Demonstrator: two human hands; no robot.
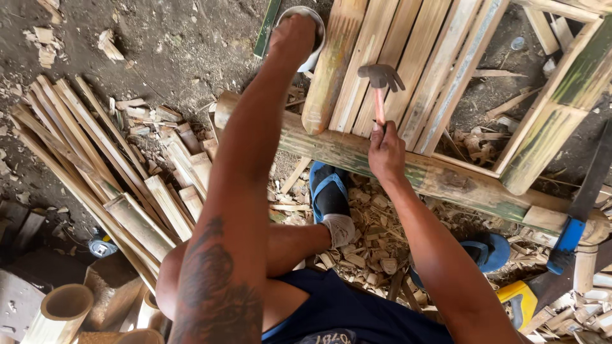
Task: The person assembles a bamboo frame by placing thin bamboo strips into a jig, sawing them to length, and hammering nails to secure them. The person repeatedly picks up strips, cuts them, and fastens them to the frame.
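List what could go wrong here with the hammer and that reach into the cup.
1. The right hand grips the hammer low on its handle over the bamboo slats; a glancing blow may split a slat.
2. The left hand reaches far to the white cup, and could tip it.

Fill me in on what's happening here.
A person squats over a bamboo frame on a dirt floor littered with chips. The right hand grips a claw hammer held above the slats. The left hand reaches into a small white bowl beside the frame. Split bamboo strips lie to the left.
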